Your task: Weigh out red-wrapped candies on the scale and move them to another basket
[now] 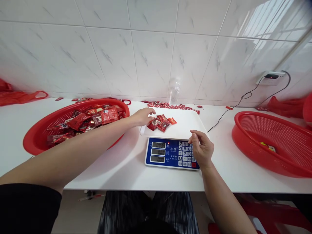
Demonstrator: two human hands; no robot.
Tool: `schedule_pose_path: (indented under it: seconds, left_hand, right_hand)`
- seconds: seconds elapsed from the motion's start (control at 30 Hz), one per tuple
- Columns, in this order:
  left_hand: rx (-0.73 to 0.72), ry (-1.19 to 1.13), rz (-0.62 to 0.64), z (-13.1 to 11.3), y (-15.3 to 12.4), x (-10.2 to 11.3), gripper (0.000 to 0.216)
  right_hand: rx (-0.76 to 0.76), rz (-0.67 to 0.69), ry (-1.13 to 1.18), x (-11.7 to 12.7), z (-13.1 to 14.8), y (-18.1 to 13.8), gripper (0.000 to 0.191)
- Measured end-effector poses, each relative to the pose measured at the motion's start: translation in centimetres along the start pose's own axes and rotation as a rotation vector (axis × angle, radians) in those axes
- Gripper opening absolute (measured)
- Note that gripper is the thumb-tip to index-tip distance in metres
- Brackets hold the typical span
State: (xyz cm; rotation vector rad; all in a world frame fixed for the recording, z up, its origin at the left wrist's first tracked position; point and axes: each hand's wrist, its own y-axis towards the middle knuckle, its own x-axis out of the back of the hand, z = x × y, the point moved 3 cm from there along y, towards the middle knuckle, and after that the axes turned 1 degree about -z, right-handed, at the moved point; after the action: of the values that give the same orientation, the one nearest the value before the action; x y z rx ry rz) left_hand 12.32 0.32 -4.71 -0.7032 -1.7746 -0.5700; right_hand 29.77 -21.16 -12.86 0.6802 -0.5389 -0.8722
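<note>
A blue-faced digital scale point(168, 152) with a white weighing tray point(187, 125) stands on the white counter. Several small red packets point(161, 123) lie on the tray's left part. My left hand point(142, 116) reaches over the tray's left edge, fingers loosely curled down onto the packets; whether it grips one is unclear. My right hand point(201, 149) hovers over the scale's keypad at the right, fingers bent, nothing visible in it.
A red mesh basket point(36, 136) heaped with red packets sits at left. Another red basket point(273, 143), holding one or two packets, sits at right. Loose packets point(170, 105) and a clear bottle point(174, 92) stand by the tiled wall. A cable point(234, 107) runs to a wall plug.
</note>
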Motion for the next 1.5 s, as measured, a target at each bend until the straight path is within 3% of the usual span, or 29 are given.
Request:
schedule_pose_path:
  seconds: [0.3, 0.6, 0.83, 1.0, 1.13, 1.3, 1.4, 1.5]
  left_hand:
    - [0.009, 0.002, 0.038, 1.0, -0.4, -0.4, 0.035]
    - [-0.093, 0.092, -0.038, 0.4, 0.2, -1.6, 0.038]
    - [-0.128, 0.019, -0.089, -0.1, 0.2, -2.3, 0.032]
    - [-0.151, 0.014, -0.080, 0.0, -0.7, -0.9, 0.033]
    - [-0.034, 0.008, -0.185, 2.9, -1.8, 2.9, 0.036]
    - [0.203, 0.001, -0.266, 9.9, -4.8, 8.4, 0.033]
    - [0.381, 0.107, -0.235, 14.1, -7.9, 10.7, 0.032]
    - [0.486, 0.150, -0.134, 17.3, -11.0, 11.5, 0.033]
  right_hand:
    - [0.014, 0.004, 0.005, 0.0, 0.1, -0.1, 0.018]
    - [0.011, 0.002, -0.014, -0.1, 0.0, -0.1, 0.020]
    - [0.007, 0.011, -0.021, -0.2, -0.1, -0.1, 0.020]
    - [0.009, 0.008, -0.019, -0.2, 0.0, -0.2, 0.019]
    - [-0.002, 0.013, -0.003, -0.1, 0.0, -0.3, 0.018]
    - [-0.040, 0.020, -0.055, 0.3, 0.0, -0.8, 0.020]
    - [-0.054, 0.021, -0.067, 0.4, -0.1, -1.1, 0.022]
    - [-0.066, 0.019, -0.075, 0.4, -0.3, -1.4, 0.023]
